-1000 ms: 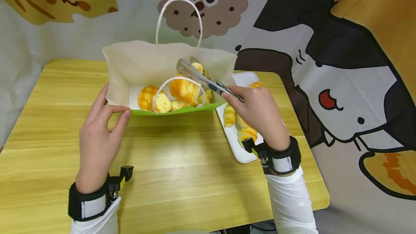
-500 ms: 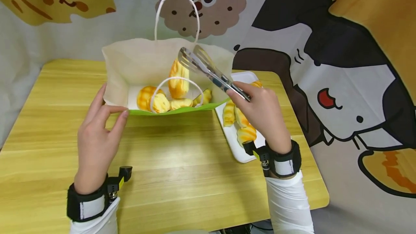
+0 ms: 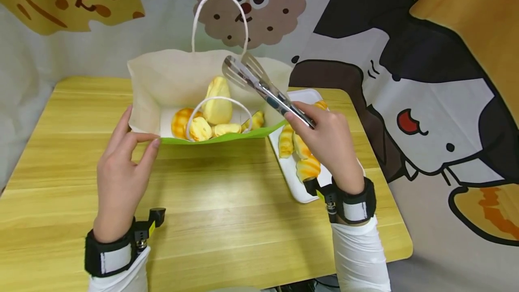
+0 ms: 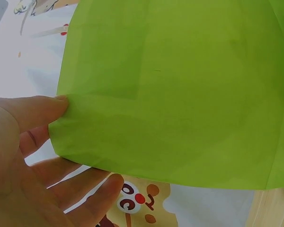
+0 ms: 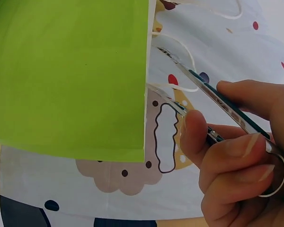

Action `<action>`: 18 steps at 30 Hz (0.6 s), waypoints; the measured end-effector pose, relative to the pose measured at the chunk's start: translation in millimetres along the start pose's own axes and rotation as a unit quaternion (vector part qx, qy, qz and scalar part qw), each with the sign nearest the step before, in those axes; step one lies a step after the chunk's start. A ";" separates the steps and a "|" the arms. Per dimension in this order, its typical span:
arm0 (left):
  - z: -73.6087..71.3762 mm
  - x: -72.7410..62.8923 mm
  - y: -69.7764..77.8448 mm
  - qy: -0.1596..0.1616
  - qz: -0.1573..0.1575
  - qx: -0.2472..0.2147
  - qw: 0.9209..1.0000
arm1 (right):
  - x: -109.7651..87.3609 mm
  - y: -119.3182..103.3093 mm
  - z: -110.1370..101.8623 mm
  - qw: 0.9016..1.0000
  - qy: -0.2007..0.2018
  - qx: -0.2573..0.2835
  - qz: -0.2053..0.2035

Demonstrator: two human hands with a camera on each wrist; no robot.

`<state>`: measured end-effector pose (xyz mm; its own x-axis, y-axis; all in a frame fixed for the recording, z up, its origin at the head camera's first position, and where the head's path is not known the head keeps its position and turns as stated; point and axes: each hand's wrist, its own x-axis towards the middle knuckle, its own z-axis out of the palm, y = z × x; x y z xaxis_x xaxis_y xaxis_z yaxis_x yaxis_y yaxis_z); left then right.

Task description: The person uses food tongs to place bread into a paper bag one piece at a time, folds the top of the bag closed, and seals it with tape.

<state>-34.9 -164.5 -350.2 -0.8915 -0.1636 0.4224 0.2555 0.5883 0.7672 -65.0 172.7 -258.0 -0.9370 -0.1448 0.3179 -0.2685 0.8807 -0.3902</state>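
Observation:
A green paper bag (image 3: pixel 168 73) with a pale inside and white cord handles stands wide at the top. My left hand (image 3: pixel 123 170) pinches its near left corner, thumb on the green face (image 4: pixel 170 94) in the left wrist view. My right hand (image 3: pixel 328 141) grips metal tongs (image 3: pixel 263 87) by their arms. Their tips are spread over the bag's mouth, with nothing between them. Inside, a pale bread piece (image 3: pixel 219 102) stands on end towards the back wall. Several more bread pieces lie around it, including a golden roll (image 3: pixel 181 121) at the left.
To the right of the bag, partly under my right forearm, a white tray (image 3: pixel 298 190) holds several striped bread pieces (image 3: pixel 308 169). Both sit on a wooden table (image 3: pixel 211 220). A printed cloth (image 3: pixel 162 26) hangs close behind the table.
The tongs have let go of a bread piece and risen slightly up and right. That piece has dropped into the bag and turned its pale side forward. The left hand stays put.

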 end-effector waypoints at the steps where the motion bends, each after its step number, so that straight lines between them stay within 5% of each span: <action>1: 0.2 0.2 0.1 0.000 0.000 -0.001 1.000 | -0.7 0.7 -0.1 1.000 0.002 0.003 0.001; 9: 1.4 0.3 -0.4 0.009 0.006 -0.008 1.000 | -13.4 10.9 -2.4 0.999 0.029 0.042 0.000; 18: 1.9 0.5 -0.1 0.009 0.004 -0.010 1.000 | -35.2 27.7 0.0 0.984 0.052 0.152 0.081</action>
<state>-36.1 -163.1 -350.9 -0.8829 -0.1730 0.4364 0.2701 0.5732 0.7737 -39.4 202.2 -280.0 -0.9493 0.0481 0.3107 -0.1858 0.7112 -0.6780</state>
